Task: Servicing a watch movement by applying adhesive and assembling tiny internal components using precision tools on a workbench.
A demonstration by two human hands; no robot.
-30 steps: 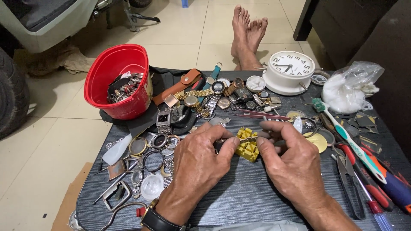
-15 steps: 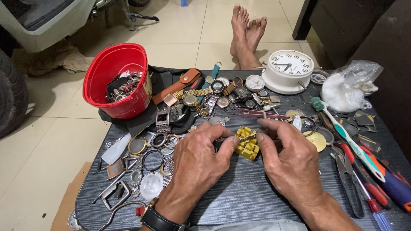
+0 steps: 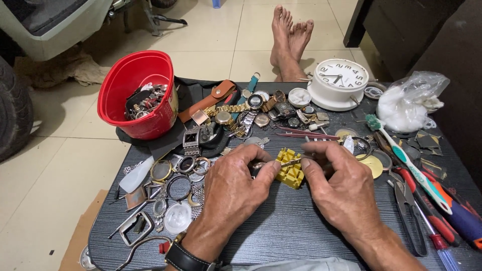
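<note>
My left hand (image 3: pixel 236 188) and my right hand (image 3: pixel 341 188) meet over a small yellow plastic block (image 3: pixel 291 170) lying on the dark table (image 3: pixel 281 231). Left fingertips pinch a small metal watch part (image 3: pixel 258 165) against the block's left side. Right thumb and forefinger pinch a thin metal pin tool (image 3: pixel 296 161) that reaches across the block's top toward the left hand. A black wristwatch (image 3: pixel 186 257) sits on my left wrist.
A red bucket (image 3: pixel 138 98) of watch parts stands at back left. Watches and straps (image 3: pixel 241 113) lie behind the block, empty watch cases and bezels (image 3: pixel 170 188) at left. White clock (image 3: pixel 341 83), plastic bag (image 3: pixel 409 103), toothbrush (image 3: pixel 406 160), pliers (image 3: pixel 409 213), screwdrivers (image 3: pixel 452 211). Bare feet (image 3: pixel 291 40) beyond.
The hands stay over the yellow block. My right fingers have shifted slightly and the pin tool now points closer to the left fingertips.
</note>
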